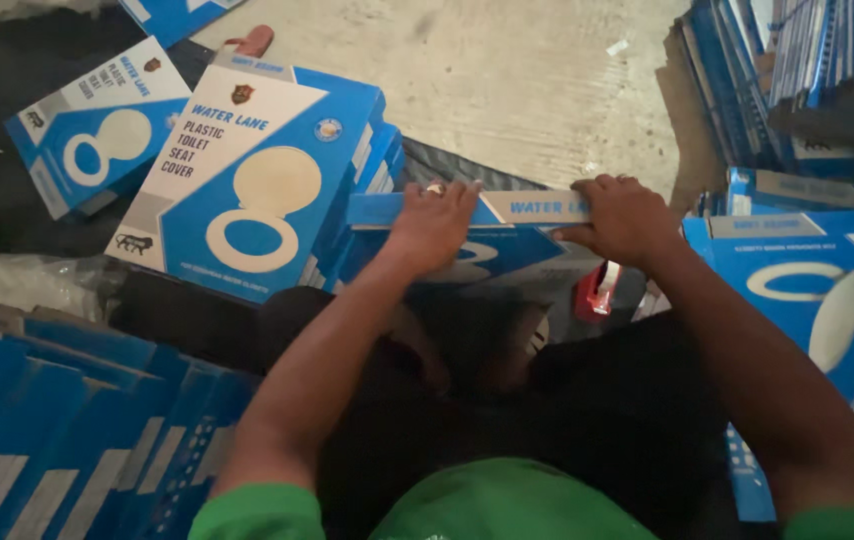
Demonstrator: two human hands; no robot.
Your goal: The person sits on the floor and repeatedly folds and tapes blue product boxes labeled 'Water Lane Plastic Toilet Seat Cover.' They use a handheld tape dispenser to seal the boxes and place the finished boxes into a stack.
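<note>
A flat blue and white cardboard box [507,240] stands on edge in front of me, leaning away, its narrow top edge facing up. My left hand [434,222], with a ring on one finger, presses on that top edge near its middle. My right hand [624,215] grips the same edge at its right end, fingers curled over it. Both forearms reach out from green sleeves over my dark lap.
More blue and white boxes [247,180] showing a toilet seat picture lie stacked at left, another [97,125] further left, and one [817,300] at right. Flattened boxes [57,440] fill the lower left. A red tape dispenser [599,290] sits under my right hand. Bare concrete floor [527,90] lies beyond.
</note>
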